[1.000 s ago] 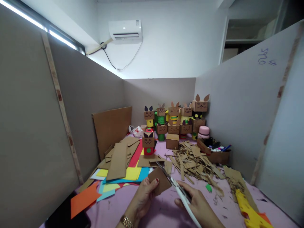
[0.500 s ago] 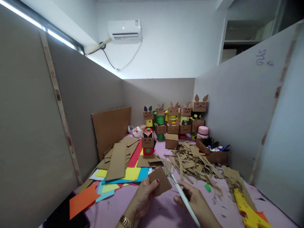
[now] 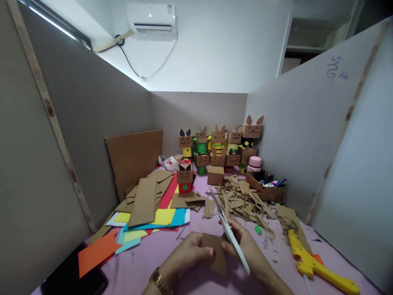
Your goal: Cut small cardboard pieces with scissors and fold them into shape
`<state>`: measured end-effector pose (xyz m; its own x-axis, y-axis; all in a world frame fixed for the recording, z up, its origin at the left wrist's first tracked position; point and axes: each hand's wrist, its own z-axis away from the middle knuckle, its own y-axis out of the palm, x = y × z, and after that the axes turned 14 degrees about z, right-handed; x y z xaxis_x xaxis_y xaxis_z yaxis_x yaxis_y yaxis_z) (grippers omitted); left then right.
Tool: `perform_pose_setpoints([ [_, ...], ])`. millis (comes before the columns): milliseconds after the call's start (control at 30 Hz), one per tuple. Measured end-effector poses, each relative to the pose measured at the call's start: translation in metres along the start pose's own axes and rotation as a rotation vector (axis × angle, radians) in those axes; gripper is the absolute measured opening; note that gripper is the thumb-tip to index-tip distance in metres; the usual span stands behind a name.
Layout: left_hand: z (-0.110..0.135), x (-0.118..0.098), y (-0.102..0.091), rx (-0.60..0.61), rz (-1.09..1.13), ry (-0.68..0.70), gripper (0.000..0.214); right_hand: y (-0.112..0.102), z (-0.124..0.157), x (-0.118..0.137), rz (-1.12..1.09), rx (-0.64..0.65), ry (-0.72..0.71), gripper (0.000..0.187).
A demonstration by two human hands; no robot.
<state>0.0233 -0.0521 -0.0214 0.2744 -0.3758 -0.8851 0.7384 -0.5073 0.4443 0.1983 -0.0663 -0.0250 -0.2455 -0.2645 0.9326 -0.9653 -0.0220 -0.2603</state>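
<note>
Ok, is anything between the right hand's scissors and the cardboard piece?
Nothing visible. The left hand holds the cardboard piece, and the right hand, gripping the scissors, is right against the piece's right edge.

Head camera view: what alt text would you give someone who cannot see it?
Two hands work over a pink table: the left hand holds a small cardboard piece while the right hand grips white-handled scissors beside it. Coloured paper, cardboard scraps, a yellow glue gun and box figures crowd the table beyond.

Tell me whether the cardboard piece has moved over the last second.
Yes. The cardboard piece came toward the person, away from the blue paper.
</note>
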Motion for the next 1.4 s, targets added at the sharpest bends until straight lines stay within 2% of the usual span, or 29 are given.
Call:
perform_pose_setpoints([
  [167, -0.003, 0.003, 0.000, -0.011, 0.028, 0.048, 0.024, 0.003, 0.000, -0.004, -0.025, -0.098, 0.023, 0.048],
  [333, -0.011, 0.008, 0.009, -0.040, 0.303, 0.185, 0.032, 0.001, -0.002, -0.006, -0.104, -0.238, 0.038, 0.050],
  [467, -0.018, 0.017, 0.018, -0.021, 0.475, 0.197, 0.041, -0.002, -0.007, -0.012, -0.217, -0.352, 0.066, 0.053],
  [600, -0.025, 0.029, 0.024, -0.096, 0.493, 0.190, 0.050, 0.001, -0.011, -0.021, -0.289, -0.438, 0.065, 0.054],
  [733, -0.028, 0.035, 0.026, -0.136, 0.574, 0.233, 0.046, 0.009, -0.008, -0.022, -0.332, -0.410, 0.049, 0.055],
  [900, -0.027, 0.035, 0.024, -0.236, 0.596, 0.225, 0.042, 0.018, -0.002, -0.015, -0.275, -0.374, 0.038, 0.052],
  [1167, -0.030, 0.036, 0.024, -0.349, 0.628, 0.273, 0.028, 0.024, 0.000, -0.012, -0.146, -0.392, 0.050, 0.053],
  [1400, -0.022, 0.023, 0.020, -0.252, 0.528, 0.338, 0.034, 0.018, 0.001, -0.006, -0.058, -0.329, -0.005, 0.045],
])
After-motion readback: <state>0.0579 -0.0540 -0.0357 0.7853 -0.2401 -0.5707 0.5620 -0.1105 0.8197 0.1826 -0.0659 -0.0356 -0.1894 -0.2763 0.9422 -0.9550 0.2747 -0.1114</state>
